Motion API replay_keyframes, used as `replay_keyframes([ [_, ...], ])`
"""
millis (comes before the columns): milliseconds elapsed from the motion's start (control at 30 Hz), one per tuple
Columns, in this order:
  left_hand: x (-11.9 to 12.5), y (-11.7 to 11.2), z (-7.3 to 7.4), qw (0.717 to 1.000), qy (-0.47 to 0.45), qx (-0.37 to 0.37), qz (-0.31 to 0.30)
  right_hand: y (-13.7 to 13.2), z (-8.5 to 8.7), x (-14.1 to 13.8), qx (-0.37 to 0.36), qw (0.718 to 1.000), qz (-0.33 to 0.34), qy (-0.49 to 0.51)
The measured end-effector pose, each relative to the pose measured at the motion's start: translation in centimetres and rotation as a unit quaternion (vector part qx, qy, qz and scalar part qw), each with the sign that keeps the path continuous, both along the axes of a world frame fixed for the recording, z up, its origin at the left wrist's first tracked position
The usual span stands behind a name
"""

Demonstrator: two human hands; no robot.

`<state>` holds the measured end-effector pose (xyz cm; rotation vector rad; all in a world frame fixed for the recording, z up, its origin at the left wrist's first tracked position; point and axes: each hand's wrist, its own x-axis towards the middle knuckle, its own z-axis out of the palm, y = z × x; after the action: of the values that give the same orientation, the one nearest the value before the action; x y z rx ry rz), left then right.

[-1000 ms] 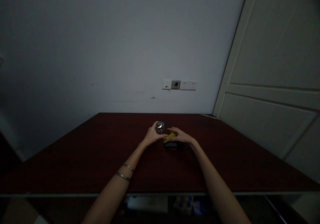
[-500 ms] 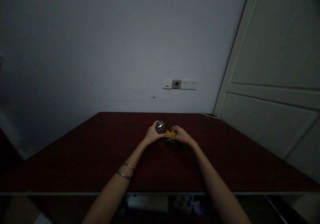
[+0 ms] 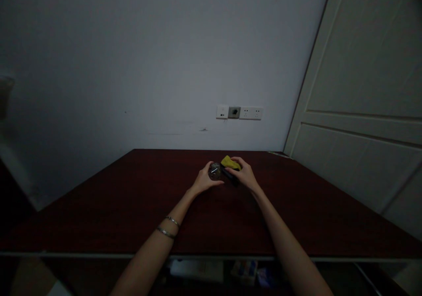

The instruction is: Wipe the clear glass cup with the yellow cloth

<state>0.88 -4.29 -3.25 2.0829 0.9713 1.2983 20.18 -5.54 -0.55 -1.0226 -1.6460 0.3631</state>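
Note:
My left hand [image 3: 205, 178] is curled around a clear, shiny round thing [image 3: 215, 171], perhaps glass, with the thumb below it and the fingers above. To its right, my right hand [image 3: 244, 173] grips a crumpled yellow cloth [image 3: 230, 162] between thumb and fingers. A dark, elongated thing [image 3: 230, 175] lies just under the cloth, against the right thumb; whether that hand holds it too I cannot tell. Both hands are close together over the middle of the dark red table [image 3: 138, 199]. Two silvery bracelets circle my left forearm.
A pale wall [image 3: 165, 67] with a row of sockets [image 3: 251, 113] stands behind the table. A panelled white door [image 3: 359, 85] rises at the right. Beneath the front edge, a shelf holds a whitish thing [image 3: 197, 270] and small packages [image 3: 244, 270].
The yellow cloth in my right hand has moved up and to the right, away from my left thumb. More of the dark thing shows. The view has shifted slightly.

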Motion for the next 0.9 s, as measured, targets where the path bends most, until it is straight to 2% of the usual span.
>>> replay_keyframes([
  [200, 0.3, 0.1, -0.3, 1.000, -0.002, 0.021, -0.005, 0.4, 0.1, -0.4, -0.029, 0.996, 0.071, 0.051],
  [400, 0.7, 0.8, -1.3, 0.999, -0.025, 0.022, -0.012, -0.6, -0.4, -2.8, 0.085, 0.993, 0.082, 0.017],
  [600, 0.8, 1.3, -2.0, 0.996, -0.066, 0.045, -0.028, -2.1, -1.3, -5.5, 0.165, 0.977, 0.096, -0.092],
  [733, 1.4, 0.6, -1.7, 0.996, -0.064, 0.042, -0.045, -1.5, -1.2, -5.1, 0.161, 0.984, 0.063, -0.047],
  [833, 1.8, 0.0, -1.5, 0.997, -0.049, 0.031, -0.048, -0.9, -1.1, -4.3, 0.116, 0.993, 0.014, 0.034],
  [900, 2.0, -0.2, -1.5, 0.998, -0.039, 0.026, -0.046, -0.8, -1.0, -4.1, 0.099, 0.993, 0.007, 0.060],
])
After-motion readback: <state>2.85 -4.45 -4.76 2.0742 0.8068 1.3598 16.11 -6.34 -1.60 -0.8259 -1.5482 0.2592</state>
